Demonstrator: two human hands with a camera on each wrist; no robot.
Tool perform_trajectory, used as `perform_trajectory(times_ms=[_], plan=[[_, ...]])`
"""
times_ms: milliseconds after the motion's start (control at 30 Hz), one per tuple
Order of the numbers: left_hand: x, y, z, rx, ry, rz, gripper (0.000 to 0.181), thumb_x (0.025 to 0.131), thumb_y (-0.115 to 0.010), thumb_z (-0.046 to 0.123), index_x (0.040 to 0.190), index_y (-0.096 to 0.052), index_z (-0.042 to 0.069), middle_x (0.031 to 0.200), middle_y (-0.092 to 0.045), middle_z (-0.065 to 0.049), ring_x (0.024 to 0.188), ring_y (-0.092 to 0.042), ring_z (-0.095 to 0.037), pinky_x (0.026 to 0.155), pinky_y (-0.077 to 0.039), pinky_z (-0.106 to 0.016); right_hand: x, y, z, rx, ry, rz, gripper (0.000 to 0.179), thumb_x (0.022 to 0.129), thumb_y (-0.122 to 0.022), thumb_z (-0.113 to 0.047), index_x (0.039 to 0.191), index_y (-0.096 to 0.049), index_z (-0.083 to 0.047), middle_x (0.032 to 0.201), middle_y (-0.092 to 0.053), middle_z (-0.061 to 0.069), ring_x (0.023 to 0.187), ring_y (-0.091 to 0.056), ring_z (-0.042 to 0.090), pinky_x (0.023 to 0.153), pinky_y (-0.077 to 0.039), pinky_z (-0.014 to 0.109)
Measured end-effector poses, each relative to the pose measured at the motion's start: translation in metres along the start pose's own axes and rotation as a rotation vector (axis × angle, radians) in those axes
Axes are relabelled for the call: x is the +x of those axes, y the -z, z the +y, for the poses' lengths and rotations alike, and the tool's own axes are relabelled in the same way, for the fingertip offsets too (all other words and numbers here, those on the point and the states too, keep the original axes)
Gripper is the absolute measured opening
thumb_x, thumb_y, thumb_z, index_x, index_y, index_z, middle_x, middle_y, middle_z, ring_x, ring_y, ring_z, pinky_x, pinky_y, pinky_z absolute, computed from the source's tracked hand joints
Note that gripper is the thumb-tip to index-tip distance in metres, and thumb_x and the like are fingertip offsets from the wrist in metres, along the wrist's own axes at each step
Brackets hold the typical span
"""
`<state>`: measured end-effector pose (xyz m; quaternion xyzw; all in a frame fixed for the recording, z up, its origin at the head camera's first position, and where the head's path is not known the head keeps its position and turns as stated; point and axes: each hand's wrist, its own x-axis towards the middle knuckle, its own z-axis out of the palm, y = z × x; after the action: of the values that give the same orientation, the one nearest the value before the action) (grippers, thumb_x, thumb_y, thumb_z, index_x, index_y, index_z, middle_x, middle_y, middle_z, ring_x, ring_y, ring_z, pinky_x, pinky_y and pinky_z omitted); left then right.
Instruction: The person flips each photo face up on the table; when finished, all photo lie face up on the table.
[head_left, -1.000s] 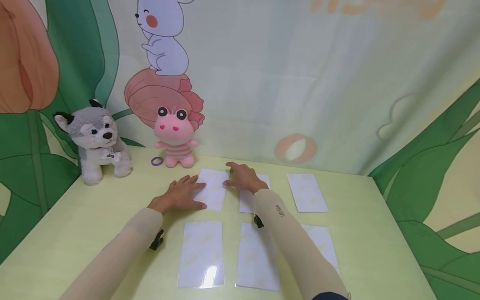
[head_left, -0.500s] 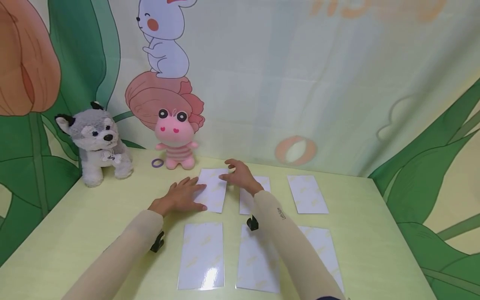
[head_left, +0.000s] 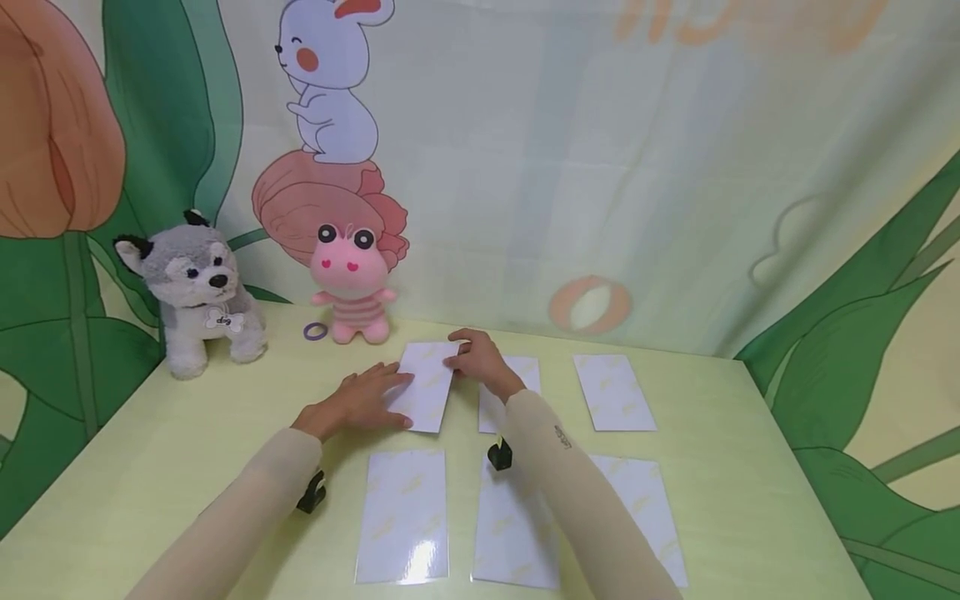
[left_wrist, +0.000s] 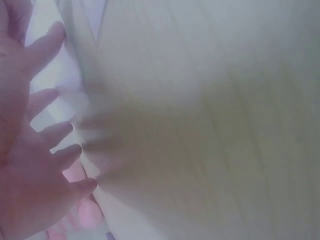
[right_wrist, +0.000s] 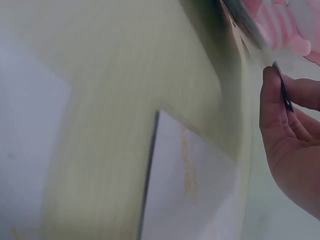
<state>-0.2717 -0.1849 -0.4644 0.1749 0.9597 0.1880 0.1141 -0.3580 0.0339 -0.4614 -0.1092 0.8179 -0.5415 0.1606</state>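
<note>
A white card (head_left: 429,385) with faint yellow print lies tilted off the table at the left of the back row in the head view. My right hand (head_left: 480,360) pinches its upper right edge between thumb and fingers. In the right wrist view, the right hand (right_wrist: 292,120) grips a thin edge with a dark side. My left hand (head_left: 366,400) spreads its fingers along the card's left edge, with index finger and thumb over it. In the left wrist view, the left hand (left_wrist: 35,135) shows straight, separated fingers.
Several similar white cards (head_left: 405,517) lie in two rows on the pale yellow table (head_left: 735,500). A plush husky (head_left: 198,292), a pink striped plush toy (head_left: 352,283) and a purple ring (head_left: 316,332) stand or lie at the back left. A printed curtain (head_left: 525,167) hangs behind.
My right hand has moved onto the card's right edge and now pinches it. The card has tilted up and shifted slightly right. My left hand stays nearly in place.
</note>
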Motion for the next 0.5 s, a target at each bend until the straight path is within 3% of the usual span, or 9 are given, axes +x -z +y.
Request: perform_trajectory(times_ms=[133, 300, 500], plan=[[-0.002, 0.001, -0.001, -0.069, -0.047, 0.026, 0.082, 0.087, -0.072, 0.049, 0.151, -0.043, 0.008, 0.16, -0.031, -0.026, 0.148, -0.029, -0.045, 0.115, -0.027, -0.063, -0.001, 0.002, -0.001, 0.15, -0.002, 0.009, 0.051, 0.09, -0.067, 0.005, 0.138, -0.053, 0.002, 0.067, -0.055, 0.0, 0.064, -0.063, 0.013, 0.072, -0.06, 0.034], [-0.004, 0.001, 0.001, -0.178, -0.097, 0.071, 0.093, 0.081, -0.075, 0.057, 0.154, -0.039, 0.014, 0.162, -0.029, -0.022, 0.149, -0.03, -0.041, 0.118, -0.028, -0.058, -0.002, 0.005, -0.004, 0.289, 0.006, 0.037, 0.047, 0.089, -0.067, 0.008, 0.134, -0.055, 0.002, 0.064, -0.053, -0.002, 0.063, -0.063, 0.012, 0.076, -0.06, 0.037], [-0.006, 0.003, 0.012, -0.127, -0.147, 0.155, 0.101, 0.075, -0.081, 0.058, 0.156, -0.035, 0.019, 0.163, -0.027, -0.023, 0.149, -0.028, -0.042, 0.116, -0.028, -0.061, -0.002, 0.006, -0.009, 0.388, 0.032, 0.098, 0.045, 0.089, -0.066, 0.009, 0.132, -0.056, 0.001, 0.065, -0.056, -0.001, 0.059, -0.063, 0.012, 0.068, -0.059, 0.03]])
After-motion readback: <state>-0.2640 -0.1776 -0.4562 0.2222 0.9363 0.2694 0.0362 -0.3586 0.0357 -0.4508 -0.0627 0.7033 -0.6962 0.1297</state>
